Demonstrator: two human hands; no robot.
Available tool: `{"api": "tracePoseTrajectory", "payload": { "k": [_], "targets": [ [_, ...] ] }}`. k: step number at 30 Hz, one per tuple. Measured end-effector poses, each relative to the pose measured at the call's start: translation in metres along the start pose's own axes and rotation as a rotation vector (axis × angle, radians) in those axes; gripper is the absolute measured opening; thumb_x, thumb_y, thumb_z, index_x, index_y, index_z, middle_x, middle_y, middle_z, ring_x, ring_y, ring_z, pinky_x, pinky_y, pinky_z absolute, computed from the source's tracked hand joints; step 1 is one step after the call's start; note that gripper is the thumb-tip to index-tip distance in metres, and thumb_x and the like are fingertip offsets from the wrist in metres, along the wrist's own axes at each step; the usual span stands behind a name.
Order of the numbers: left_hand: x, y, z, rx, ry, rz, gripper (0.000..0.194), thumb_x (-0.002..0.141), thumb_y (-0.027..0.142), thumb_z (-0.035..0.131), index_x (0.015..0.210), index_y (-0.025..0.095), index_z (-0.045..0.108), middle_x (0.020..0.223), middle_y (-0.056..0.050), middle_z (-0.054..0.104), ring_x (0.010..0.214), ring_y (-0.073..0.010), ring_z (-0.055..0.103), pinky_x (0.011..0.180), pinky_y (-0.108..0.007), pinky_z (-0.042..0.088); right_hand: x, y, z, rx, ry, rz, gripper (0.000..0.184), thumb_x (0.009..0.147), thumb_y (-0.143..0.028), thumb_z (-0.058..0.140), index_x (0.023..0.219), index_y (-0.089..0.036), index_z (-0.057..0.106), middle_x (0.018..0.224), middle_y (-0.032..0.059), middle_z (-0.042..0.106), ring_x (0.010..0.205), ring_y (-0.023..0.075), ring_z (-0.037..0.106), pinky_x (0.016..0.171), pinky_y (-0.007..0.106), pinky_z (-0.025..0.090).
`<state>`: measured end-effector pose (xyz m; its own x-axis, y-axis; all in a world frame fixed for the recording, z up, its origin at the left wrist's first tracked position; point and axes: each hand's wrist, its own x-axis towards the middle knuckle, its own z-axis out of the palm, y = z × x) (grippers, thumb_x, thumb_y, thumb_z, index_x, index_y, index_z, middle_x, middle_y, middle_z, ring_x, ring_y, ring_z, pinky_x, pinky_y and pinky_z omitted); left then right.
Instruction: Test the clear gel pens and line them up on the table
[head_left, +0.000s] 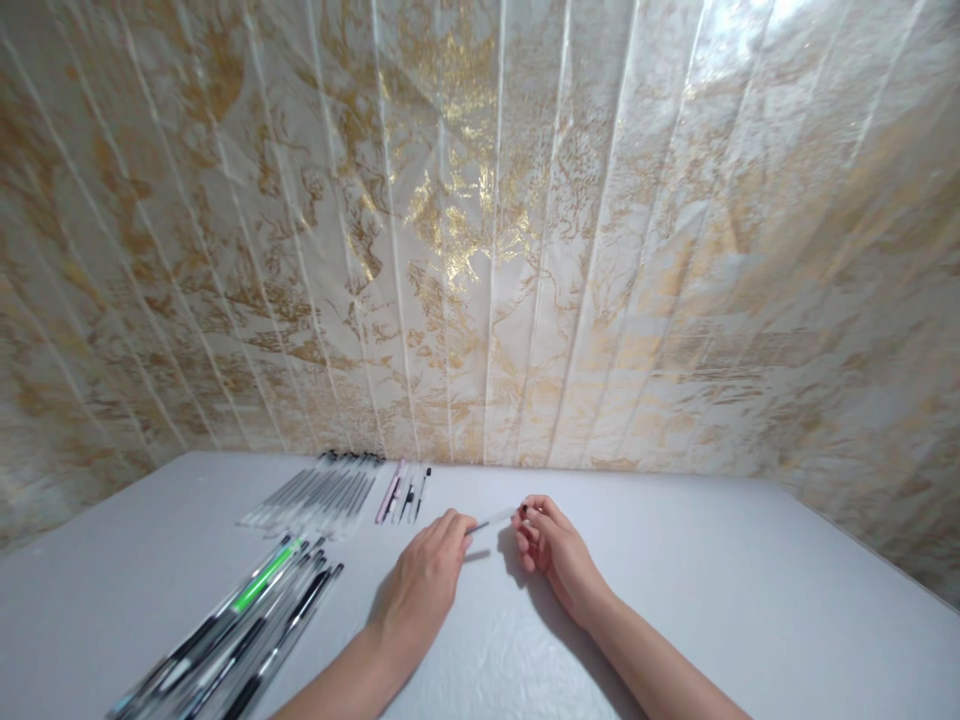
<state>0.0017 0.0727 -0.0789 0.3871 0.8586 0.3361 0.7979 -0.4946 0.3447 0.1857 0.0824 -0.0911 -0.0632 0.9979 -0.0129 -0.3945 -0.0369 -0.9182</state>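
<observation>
The thin pen part (pixel 493 519) is just above the tabletop (pixel 675 560), in the gap between my hands, looking like a slim stick, grey near one end and pale or clear toward the other. Its long axis runs mostly side to side, from my left fingertips toward my right ones, with the right end slightly farther from me. It is too blurred for me to name it more closely than that.

My left hand (pixel 431 560) is the nearer: its thumb and fingers are clamped on the grey end. My right hand (pixel 564 560) is apart from the left, palm turned inward, with a small black piece (pixel 524 509) pinched at its fingertips, right by the pale end and nearly in line with it. I can't tell whether the two touch.

Beyond my left hand, to its left, lies a short row of pen parts (pixel 409 497), and farther left a wider row of slim grey sticks (pixel 322 492). Nearer me on that side, a slanting bunch of pens (pixel 251 625) includes one bright green one (pixel 260 583).
</observation>
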Motion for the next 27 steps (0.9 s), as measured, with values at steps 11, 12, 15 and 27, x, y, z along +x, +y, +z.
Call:
{"api": "tracePoseTrajectory", "payload": {
  "k": [11, 12, 15, 27],
  "targets": [
    [0.0, 0.003, -0.005, 0.123, -0.085, 0.033, 0.035, 0.094, 0.01, 0.04, 0.12, 0.027, 0.056, 0.101, -0.001, 0.069, 0.086, -0.0185, 0.067, 0.07, -0.026, 0.048, -0.003, 0.004, 0.007, 0.107, -0.1, 0.131, 0.035, 0.065, -0.039, 0.081, 0.086, -0.016, 0.064, 0.059, -0.0059, 0.047, 0.046, 0.004, 0.027, 0.041, 0.017, 0.019],
    [0.0, 0.004, -0.007, 0.112, -0.099, 0.016, 0.034, 0.095, 0.013, 0.041, 0.12, 0.029, 0.056, 0.102, -0.001, 0.069, 0.085, -0.0183, 0.068, 0.068, -0.025, 0.047, -0.003, 0.004, 0.006, 0.107, -0.093, 0.123, 0.036, 0.064, -0.04, 0.081, 0.085, -0.015, 0.065, 0.059, -0.0058, 0.047, 0.046, 0.004, 0.027, 0.041, 0.018, 0.018],
    [0.0, 0.006, -0.012, 0.031, -0.09, -0.03, 0.027, 0.095, 0.02, 0.044, 0.114, 0.031, 0.06, 0.105, 0.001, 0.071, 0.087, -0.0183, 0.069, 0.07, -0.024, 0.046, -0.001, 0.005, 0.006, 0.123, -0.081, 0.109, 0.036, 0.063, -0.039, 0.082, 0.083, -0.015, 0.065, 0.058, -0.0059, 0.047, 0.046, 0.0039, 0.027, 0.041, 0.017, 0.018],
    [-0.001, -0.005, -0.002, -0.515, 0.249, -0.223, 0.02, 0.084, 0.041, 0.053, 0.089, 0.022, 0.057, 0.061, 0.006, 0.049, 0.055, -0.0129, 0.045, 0.056, -0.022, 0.038, 0.001, 0.0, 0.003, 0.21, -0.1, 0.164, 0.029, 0.067, -0.031, 0.08, 0.08, -0.016, 0.059, 0.064, -0.0034, 0.051, 0.049, 0.0055, 0.034, 0.044, 0.017, 0.022]
  ]
}}
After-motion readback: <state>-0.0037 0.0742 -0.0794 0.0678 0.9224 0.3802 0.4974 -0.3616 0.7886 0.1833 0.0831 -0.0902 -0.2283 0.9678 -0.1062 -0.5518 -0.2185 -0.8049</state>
